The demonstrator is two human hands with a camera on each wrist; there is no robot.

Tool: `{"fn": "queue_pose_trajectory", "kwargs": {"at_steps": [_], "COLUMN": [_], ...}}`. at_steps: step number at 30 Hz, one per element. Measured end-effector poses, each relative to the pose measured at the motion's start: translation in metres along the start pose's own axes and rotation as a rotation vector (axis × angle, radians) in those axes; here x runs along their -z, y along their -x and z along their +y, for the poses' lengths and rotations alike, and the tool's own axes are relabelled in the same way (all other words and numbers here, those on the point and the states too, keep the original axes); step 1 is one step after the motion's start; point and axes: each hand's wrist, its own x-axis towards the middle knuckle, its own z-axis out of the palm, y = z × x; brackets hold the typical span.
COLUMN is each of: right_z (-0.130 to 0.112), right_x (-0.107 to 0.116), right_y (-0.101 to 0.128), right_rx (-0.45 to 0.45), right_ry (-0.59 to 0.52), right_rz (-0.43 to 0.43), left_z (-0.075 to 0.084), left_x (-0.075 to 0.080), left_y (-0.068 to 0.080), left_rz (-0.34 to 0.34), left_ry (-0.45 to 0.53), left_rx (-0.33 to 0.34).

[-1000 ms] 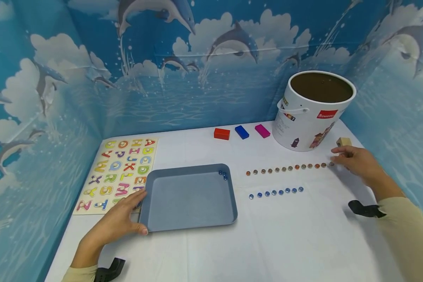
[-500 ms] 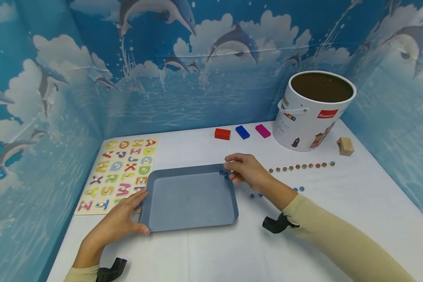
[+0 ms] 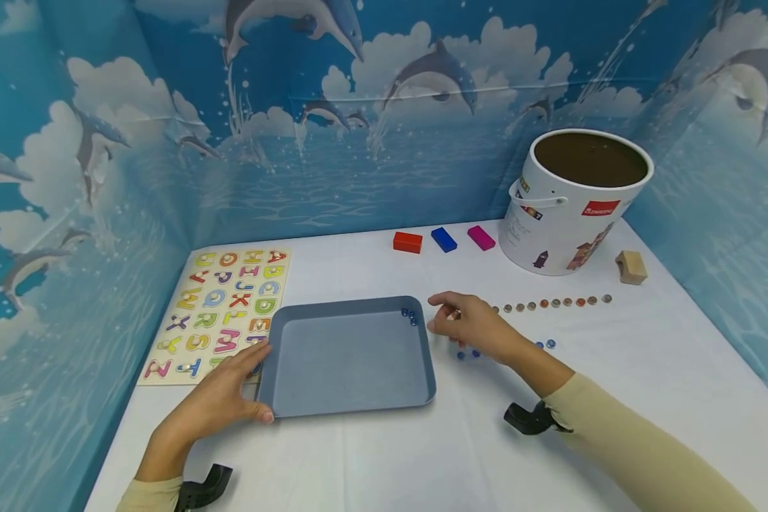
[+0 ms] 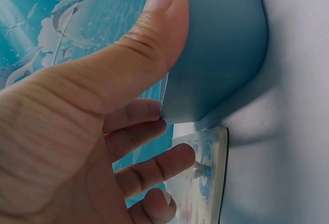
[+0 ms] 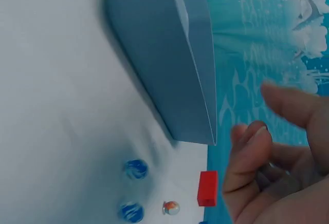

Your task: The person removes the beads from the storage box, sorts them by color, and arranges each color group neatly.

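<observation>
Tray (image 3: pixel 352 359), grey-blue, lies on the white table (image 3: pixel 422 455), with blue marbles (image 3: pixel 409 316) in its far right corner. Left hand (image 3: pixel 220 402) grips its near left corner, thumb over the rim. Right hand (image 3: pixel 473 327) hovers just beside the tray's right edge, fingers loosely curled, holding nothing visible, over the bead rows (image 3: pixel 550 304).

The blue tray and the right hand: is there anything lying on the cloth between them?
In the head view, only bare white tablecloth shows between the blue tray rim and the right hand. The nearest marbles sit inside the tray's corner.

Alphabet puzzle (image 3: pixel 224 313), bucket (image 3: pixel 572 213), coloured blocks (image 3: pixel 444 240)
</observation>
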Motion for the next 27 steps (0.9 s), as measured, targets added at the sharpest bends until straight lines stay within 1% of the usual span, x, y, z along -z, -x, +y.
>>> {"fn": "queue_pose_trajectory", "kwargs": {"at_steps": [2,5,7,10,12,14,16,18,19,21,23,24,26,27], "right_z": [0.006,0.011,0.013,0.015,0.015,0.016,0.016,0.015,0.016,0.016,0.016,0.016,0.016,0.017], "right_x": [-0.004,-0.016,-0.025,-0.037,-0.041,-0.043,-0.043,-0.042,-0.042,-0.041,-0.041,-0.042,-0.043,-0.043], "right_y": [0.014,0.032,0.039,0.044,0.045,0.046,0.047,0.049,0.049,0.050,0.050,0.050,0.050,0.049], "right_rx": [0.047,0.091,0.112,0.150,0.163,0.169,0.162,0.157,0.153,0.148,0.146,0.145,0.144,0.143], "right_ry": [0.111,0.220,0.256,0.298,0.321,0.331,0.335,0.336,0.337,0.342,0.335,0.326,0.304,0.292], "right_rz": [-0.051,-0.104,-0.120,-0.111,-0.094,-0.081,-0.073,-0.068,-0.066,-0.059,-0.057,-0.059,-0.066,-0.071], "left_z": [0.000,0.001,0.001,0.005,0.016,0.036,0.063,0.093,0.106,0.126,0.138,0.141,0.144,0.145], "left_x": [0.001,0.004,0.007,0.016,0.022,0.025,0.022,0.011,0.003,-0.015,-0.033,-0.041,-0.055,-0.060], "left_y": [0.000,-0.001,-0.002,-0.004,-0.008,-0.017,-0.034,-0.059,-0.073,-0.103,-0.130,-0.141,-0.157,-0.163], "left_rz": [-0.006,-0.014,-0.023,-0.042,-0.019,0.049,0.134,0.186,0.198,0.191,0.169,0.162,0.147,0.135], "left_ry": [-0.002,-0.020,-0.038,-0.074,-0.103,-0.129,-0.106,-0.027,0.021,0.107,0.154,0.162,0.160,0.161], "left_rx": [-0.001,-0.014,-0.024,-0.030,-0.024,-0.015,-0.023,-0.051,-0.073,-0.120,-0.146,-0.147,-0.146,-0.137]}}
